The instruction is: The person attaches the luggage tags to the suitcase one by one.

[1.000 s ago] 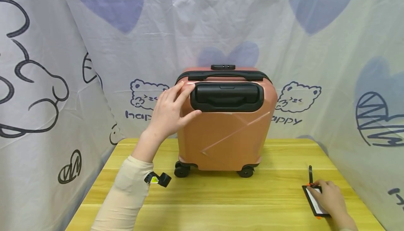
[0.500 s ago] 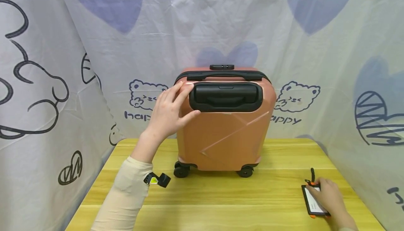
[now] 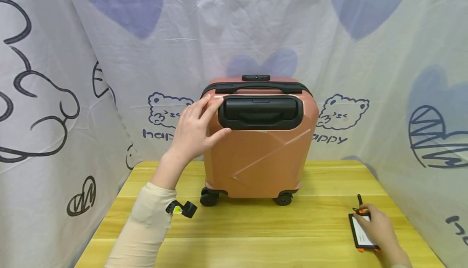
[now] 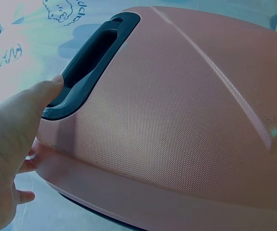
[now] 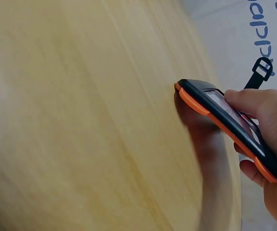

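An orange-pink hard-shell suitcase [image 3: 263,162] stands upright on its wheels on the wooden table. My left hand [image 3: 191,131] rests on its upper left corner, fingers spread and the thumb [image 4: 52,89] by the black telescopic handle's recess [image 4: 93,62]. That handle [image 3: 260,109] is pushed down. At the right, my right hand [image 3: 381,227] grips a black luggage tag [image 3: 360,233] with orange corners and a white card, thumb on its face. In the right wrist view the tag [image 5: 225,127] looks tilted and lifted off the tabletop, its black strap [image 5: 256,79] sticking out from the end.
The suitcase has a black carry handle [image 3: 261,87] and a combination lock [image 3: 256,77] on top. A wooden table [image 3: 234,235] lies beneath it. White printed cloth [image 3: 204,28] hangs behind and on both sides, close to the table's edges.
The luggage tag has turned a little in my right hand and shifted slightly upward; its strap has swung. My left hand keeps its place on the suitcase. The head view has drifted slightly.
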A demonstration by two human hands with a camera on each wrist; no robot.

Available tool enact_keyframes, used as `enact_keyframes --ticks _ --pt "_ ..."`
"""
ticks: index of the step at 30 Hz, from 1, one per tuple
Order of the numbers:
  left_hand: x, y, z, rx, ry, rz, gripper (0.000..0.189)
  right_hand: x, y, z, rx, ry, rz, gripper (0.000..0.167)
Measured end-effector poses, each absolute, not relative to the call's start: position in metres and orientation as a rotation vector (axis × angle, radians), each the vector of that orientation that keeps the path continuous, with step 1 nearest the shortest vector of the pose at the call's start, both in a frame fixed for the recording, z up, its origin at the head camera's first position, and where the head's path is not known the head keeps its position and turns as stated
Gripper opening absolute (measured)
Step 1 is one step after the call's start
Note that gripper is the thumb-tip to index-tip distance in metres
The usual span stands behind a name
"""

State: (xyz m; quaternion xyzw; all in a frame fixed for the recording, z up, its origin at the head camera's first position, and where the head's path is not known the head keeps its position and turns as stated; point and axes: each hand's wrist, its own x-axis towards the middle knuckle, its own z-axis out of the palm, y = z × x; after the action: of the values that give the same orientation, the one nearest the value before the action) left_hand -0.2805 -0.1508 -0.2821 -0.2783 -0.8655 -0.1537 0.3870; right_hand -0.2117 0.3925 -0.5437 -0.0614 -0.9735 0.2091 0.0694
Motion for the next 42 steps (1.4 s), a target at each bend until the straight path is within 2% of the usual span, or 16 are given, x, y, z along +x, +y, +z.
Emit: enact_keyframes --ticks 8,17,21,27,42 --pt "-0.279 -0.151 -0.282 -0.703 -2.211 -0.389 0.077 -0.210 0.388 -0.542 -0.128 -2.835 0.578 0.036" --pt "-0.281 -0.150 -0.283 -0.707 -2.181 -0.390 0.077 -0.209 0.383 -0.534 0.105 -2.590 0.481 0.023" --pt "-0.282 -0.150 -0.284 -0.707 -2.182 -0.393 0.077 -0.208 0.380 -0.530 0.193 -2.504 0.427 0.022" --pt "-0.282 -0.150 -0.285 -0.707 -2.182 -0.397 0.076 -0.205 0.373 -0.519 0.301 -2.432 0.331 0.035" --pt "-0.282 -0.150 -0.286 -0.708 -2.188 -0.413 0.077 -0.188 0.342 -0.499 0.510 -2.362 0.161 0.031"
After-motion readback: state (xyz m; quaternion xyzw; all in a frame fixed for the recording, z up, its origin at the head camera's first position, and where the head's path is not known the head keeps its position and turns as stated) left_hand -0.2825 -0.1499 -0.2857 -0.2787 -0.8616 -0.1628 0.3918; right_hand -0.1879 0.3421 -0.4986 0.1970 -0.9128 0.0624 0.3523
